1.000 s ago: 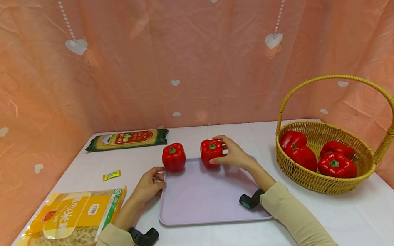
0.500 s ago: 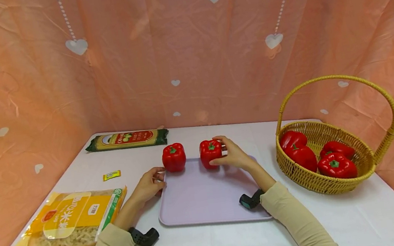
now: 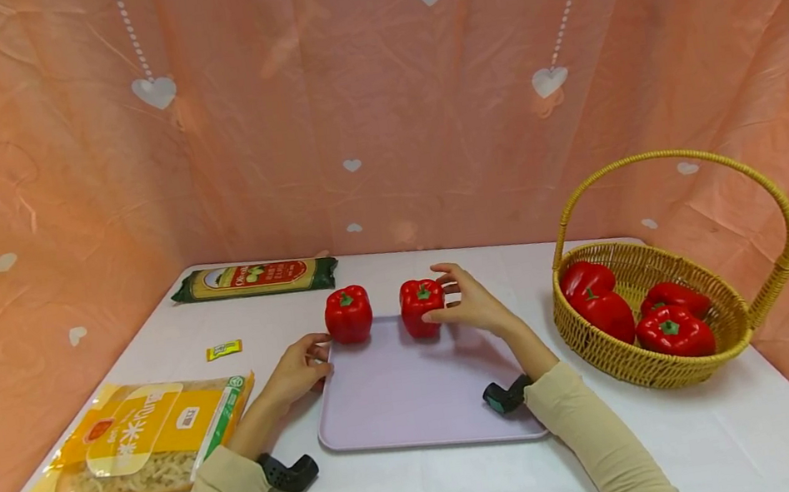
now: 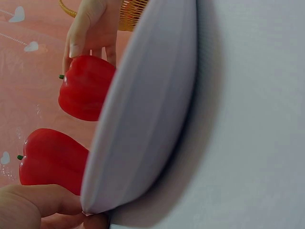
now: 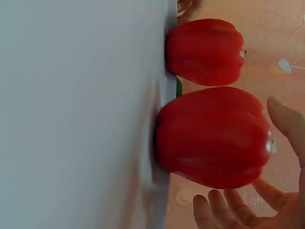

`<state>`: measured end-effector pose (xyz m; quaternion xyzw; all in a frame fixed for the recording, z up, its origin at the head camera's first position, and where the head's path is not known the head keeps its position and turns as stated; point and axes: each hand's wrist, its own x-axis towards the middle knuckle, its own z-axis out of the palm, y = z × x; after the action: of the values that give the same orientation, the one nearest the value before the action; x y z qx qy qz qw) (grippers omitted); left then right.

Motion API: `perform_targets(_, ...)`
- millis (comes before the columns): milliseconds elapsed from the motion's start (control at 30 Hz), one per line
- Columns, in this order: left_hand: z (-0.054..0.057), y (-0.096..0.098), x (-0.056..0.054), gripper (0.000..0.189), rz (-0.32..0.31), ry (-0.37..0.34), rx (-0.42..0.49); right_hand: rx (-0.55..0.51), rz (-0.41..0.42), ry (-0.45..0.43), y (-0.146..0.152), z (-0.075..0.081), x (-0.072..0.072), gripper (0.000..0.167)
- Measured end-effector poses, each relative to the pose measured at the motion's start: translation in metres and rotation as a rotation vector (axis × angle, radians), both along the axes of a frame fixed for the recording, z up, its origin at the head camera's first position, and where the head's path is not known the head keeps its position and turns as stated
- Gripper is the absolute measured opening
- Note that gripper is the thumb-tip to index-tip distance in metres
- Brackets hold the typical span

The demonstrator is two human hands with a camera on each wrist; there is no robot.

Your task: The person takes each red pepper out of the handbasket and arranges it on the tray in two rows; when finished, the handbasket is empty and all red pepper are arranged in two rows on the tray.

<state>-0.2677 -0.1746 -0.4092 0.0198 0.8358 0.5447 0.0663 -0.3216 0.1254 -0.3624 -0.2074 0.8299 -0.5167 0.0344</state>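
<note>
Two red bell peppers stand upright at the far side of a pale purple tray [image 3: 408, 399], the left pepper [image 3: 348, 316] by its far left corner. Around the right pepper [image 3: 422, 309] my right hand [image 3: 477, 307] is spread; the right wrist view shows the thumb [image 5: 287, 119] lifted away from the pepper's top. My left hand [image 3: 300, 368] pinches the tray's left edge near the far corner. From the left wrist view, its fingers [image 4: 52, 200] are at the tray rim, just beside the left pepper.
On the right is a wicker basket [image 3: 603, 355] with a tall handle, holding several red peppers. A yellow noodle bag [image 3: 152, 438] lies at the left, a small yellow packet [image 3: 223, 351] behind it. A green-ended long package [image 3: 255, 280] lies at the back.
My right hand has loosened from the right pepper and drawn slightly right, its fingers spreading. The pepper stays on the tray. My left hand has not moved.
</note>
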Motion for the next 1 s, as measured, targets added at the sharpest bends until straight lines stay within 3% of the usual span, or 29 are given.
perform_targets(567, 0.001, -0.002, 0.0, 0.049, 0.001, 0.003, 0.001, -0.073, -0.002, 0.044, 0.018, 0.032, 0.008, 0.072)
perform_targets(1000, -0.001, -0.002, 0.0, 0.049, -0.01, 0.008, 0.002, -0.143, -0.068, 0.194, 0.06, 0.077, 0.032, 0.052)
